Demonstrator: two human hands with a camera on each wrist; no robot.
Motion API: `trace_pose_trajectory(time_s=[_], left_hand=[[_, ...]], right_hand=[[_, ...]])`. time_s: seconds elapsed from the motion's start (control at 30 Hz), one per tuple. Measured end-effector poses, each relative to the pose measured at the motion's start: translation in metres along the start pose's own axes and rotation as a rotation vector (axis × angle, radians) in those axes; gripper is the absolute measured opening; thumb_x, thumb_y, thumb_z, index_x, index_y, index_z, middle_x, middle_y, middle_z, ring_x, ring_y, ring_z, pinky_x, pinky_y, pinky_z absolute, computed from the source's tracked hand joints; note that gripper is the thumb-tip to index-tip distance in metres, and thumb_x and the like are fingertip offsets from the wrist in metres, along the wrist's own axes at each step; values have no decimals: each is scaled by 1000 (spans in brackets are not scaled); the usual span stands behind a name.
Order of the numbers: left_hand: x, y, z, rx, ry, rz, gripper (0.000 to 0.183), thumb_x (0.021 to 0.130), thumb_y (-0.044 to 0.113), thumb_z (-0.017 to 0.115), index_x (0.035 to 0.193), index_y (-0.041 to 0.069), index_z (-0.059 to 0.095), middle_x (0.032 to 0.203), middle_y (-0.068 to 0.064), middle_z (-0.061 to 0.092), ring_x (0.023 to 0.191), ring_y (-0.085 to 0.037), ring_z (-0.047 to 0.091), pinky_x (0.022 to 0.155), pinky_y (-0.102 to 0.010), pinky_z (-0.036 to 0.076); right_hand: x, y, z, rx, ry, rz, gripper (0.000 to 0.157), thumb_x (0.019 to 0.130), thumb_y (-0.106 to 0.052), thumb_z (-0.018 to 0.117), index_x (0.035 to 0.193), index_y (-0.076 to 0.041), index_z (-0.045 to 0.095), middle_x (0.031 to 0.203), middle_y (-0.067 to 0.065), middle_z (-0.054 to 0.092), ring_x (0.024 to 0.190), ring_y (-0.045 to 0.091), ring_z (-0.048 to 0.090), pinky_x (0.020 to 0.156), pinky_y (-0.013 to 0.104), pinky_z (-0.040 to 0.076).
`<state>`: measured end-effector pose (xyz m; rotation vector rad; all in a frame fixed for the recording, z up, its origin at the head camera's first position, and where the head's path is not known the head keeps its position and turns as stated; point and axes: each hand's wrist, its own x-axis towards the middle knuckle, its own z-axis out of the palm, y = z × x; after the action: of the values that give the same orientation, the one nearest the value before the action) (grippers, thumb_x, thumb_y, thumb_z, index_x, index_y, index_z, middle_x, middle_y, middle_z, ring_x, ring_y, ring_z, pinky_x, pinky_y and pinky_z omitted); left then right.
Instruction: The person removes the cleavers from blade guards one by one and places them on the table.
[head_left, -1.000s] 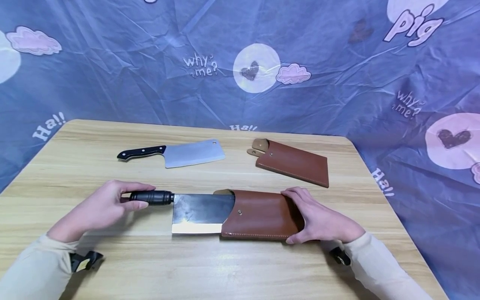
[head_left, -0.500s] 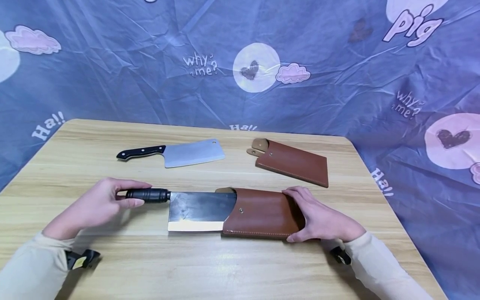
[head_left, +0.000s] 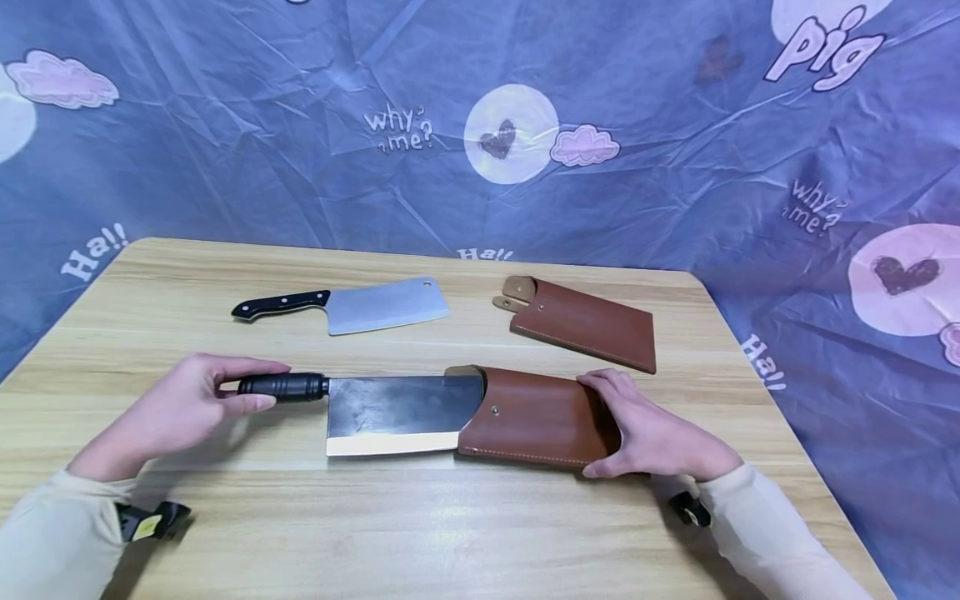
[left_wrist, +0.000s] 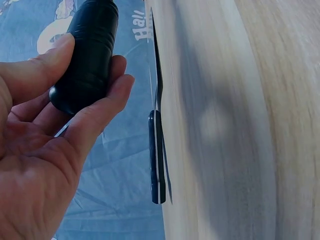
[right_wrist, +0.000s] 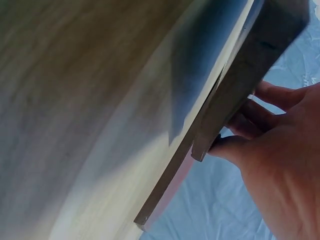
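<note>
A cleaver with a dark blade (head_left: 397,408) and bright cutting edge lies partly inside a brown leather knife sheath (head_left: 536,417); the blade's front part is hidden there. Its black ribbed handle (head_left: 288,387) is pinched between the thumb and fingers of my left hand (head_left: 187,408). In the left wrist view, the thumb presses one side of that handle (left_wrist: 90,60) and the fingers lie along the other. At the sheath's right end, my right hand (head_left: 648,429) spans it from edge to edge, holding it. The right wrist view shows the sheath (right_wrist: 245,75) edge-on, fingers at its border.
A second cleaver (head_left: 386,307), silver with a black riveted handle, lies farther back on the wooden table (head_left: 420,533). Right of it rests another brown sheath (head_left: 588,325), its strap unfastened. A blue printed cloth (head_left: 315,167) hangs behind the table.
My left hand has moved left with the cleaver, and more of its blade shows outside the sheath. The held sheath and my right hand have shifted slightly right and back.
</note>
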<state>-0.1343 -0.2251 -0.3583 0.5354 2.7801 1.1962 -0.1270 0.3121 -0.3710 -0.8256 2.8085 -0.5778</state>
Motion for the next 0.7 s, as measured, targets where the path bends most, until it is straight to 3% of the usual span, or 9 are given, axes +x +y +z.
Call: trace_pose_trajectory(time_s=[0.13, 0.5, 0.7], left_hand=[[-1, -1, -1, 12, 4, -6, 39, 85, 16, 77, 121, 2, 69, 112, -20, 68, 50, -6, 37, 42, -30, 37], [-6, -7, -4, -8, 27, -37, 40, 85, 12, 76, 124, 3, 67, 113, -23, 67, 42, -4, 30, 33, -27, 31], [-7, -11, -9, 40, 41, -38, 40, 86, 16, 77, 123, 4, 68, 116, -21, 67, 63, -7, 52, 48, -27, 39]], right_hand=[[0, 1, -1, 5, -1, 13, 116, 60, -59, 87, 146, -3, 33, 141, 9, 36, 128, 25, 37, 103, 50, 37], [-2, 7, -7, -8, 21, 40, 116, 59, -59, 88, 146, -4, 34, 140, 7, 35, 128, 24, 37, 102, 49, 36], [-5, 10, -8, 9, 17, 54, 114, 62, -60, 87, 145, -3, 34, 140, 7, 35, 128, 25, 35, 103, 50, 35]])
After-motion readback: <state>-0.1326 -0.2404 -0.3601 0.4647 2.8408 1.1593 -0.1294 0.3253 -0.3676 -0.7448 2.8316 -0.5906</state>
